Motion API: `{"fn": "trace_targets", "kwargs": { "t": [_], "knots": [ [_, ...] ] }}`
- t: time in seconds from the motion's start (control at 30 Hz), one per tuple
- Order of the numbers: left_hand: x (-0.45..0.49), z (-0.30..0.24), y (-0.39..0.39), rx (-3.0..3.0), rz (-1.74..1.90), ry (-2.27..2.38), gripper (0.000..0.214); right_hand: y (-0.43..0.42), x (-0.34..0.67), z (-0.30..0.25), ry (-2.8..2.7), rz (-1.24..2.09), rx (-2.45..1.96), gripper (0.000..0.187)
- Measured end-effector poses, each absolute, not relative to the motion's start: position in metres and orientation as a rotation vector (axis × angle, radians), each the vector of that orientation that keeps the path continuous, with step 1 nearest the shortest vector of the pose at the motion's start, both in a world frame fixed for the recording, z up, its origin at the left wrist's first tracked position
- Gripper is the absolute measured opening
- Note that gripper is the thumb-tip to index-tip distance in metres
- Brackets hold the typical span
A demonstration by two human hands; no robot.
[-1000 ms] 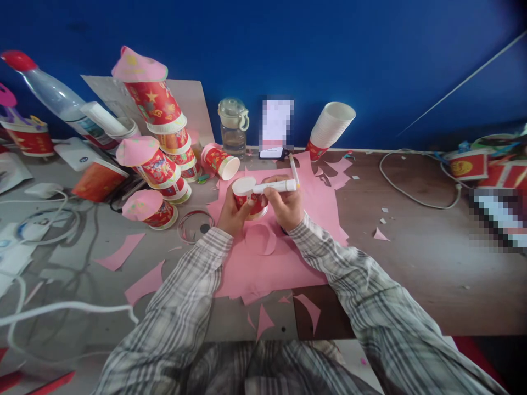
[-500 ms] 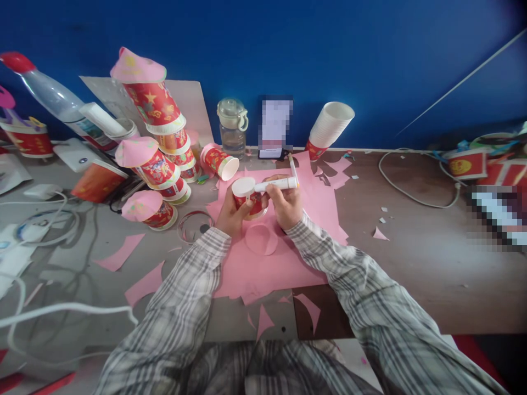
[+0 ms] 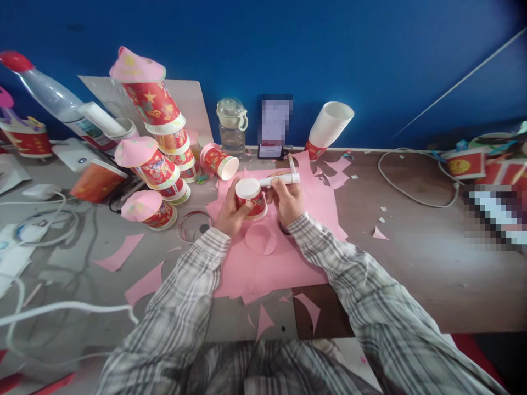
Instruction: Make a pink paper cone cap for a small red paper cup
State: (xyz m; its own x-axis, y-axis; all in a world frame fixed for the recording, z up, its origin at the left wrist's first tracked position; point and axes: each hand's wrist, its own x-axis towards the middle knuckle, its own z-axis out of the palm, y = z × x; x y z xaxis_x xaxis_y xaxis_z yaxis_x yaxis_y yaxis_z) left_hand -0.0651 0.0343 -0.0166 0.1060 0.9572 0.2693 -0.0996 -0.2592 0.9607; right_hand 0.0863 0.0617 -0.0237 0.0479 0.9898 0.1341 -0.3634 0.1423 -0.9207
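My left hand [image 3: 231, 211] is wrapped round a red patterned paper cup [image 3: 250, 197], held bottom up just above a sheet of pink paper [image 3: 280, 258]. My right hand [image 3: 288, 200] grips a white marker [image 3: 280, 180], lying sideways with its tip at the cup's upper edge. A cut pink paper circle [image 3: 260, 239] lies on the sheet just in front of both hands. A second pen [image 3: 291, 162] lies on the paper behind the marker.
Red cups capped with pink paper cones [image 3: 142, 151] are piled at the left. A stack of white cups [image 3: 330, 125], a glass jar [image 3: 232, 126] and a phone [image 3: 272, 127] stand along the blue wall. Pink scraps [image 3: 144, 282] and white cables [image 3: 415, 192] litter the table.
The cup has turned in my left hand so its white bottom faces up more. The marker has shifted slightly up and right along the cup's edge.
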Motion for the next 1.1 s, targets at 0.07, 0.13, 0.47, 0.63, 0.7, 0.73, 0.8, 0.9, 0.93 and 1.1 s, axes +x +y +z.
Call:
{"fn": "trace_targets", "kwargs": {
  "t": [0.07,0.13,0.47,0.63,0.7,0.73,0.8,0.9,0.93,1.1],
  "knots": [
    [-0.064,-0.014,0.034,1.366,1.370,0.887,0.063,0.061,0.086,-0.024,-0.997,1.239,-0.837,0.072],
    [-0.062,-0.013,0.033,1.303,1.396,0.834,0.062,0.057,0.085,-0.023,-1.040,1.223,-0.827,0.069],
    [-0.057,-0.002,0.029,1.265,1.428,1.073,0.071,0.050,0.084,-0.019,-1.132,1.201,-0.864,0.067],
    [-0.060,-0.004,0.032,1.321,1.403,1.028,0.074,0.052,0.085,-0.021,-1.104,1.203,-0.853,0.066],
    [-0.060,-0.004,0.033,1.318,1.410,1.003,0.074,0.045,0.084,-0.022,-1.142,1.180,-0.850,0.063],
    [-0.060,-0.004,0.033,1.320,1.415,0.994,0.072,0.042,0.083,-0.022,-1.169,1.169,-0.852,0.062],
    [-0.061,-0.003,0.034,1.340,1.428,0.980,0.067,0.037,0.082,-0.022,-1.213,1.156,-0.857,0.063],
    [-0.061,-0.002,0.033,1.382,1.409,0.977,0.061,0.039,0.083,-0.020,-1.184,1.132,-0.878,0.063],
    [-0.061,-0.002,0.033,1.386,1.396,0.978,0.060,0.041,0.083,-0.020,-1.155,1.123,-0.889,0.063],
    [-0.061,-0.004,0.031,1.316,1.386,0.941,0.065,0.040,0.082,-0.018,-1.170,1.170,-0.869,0.061]
  ]
}}
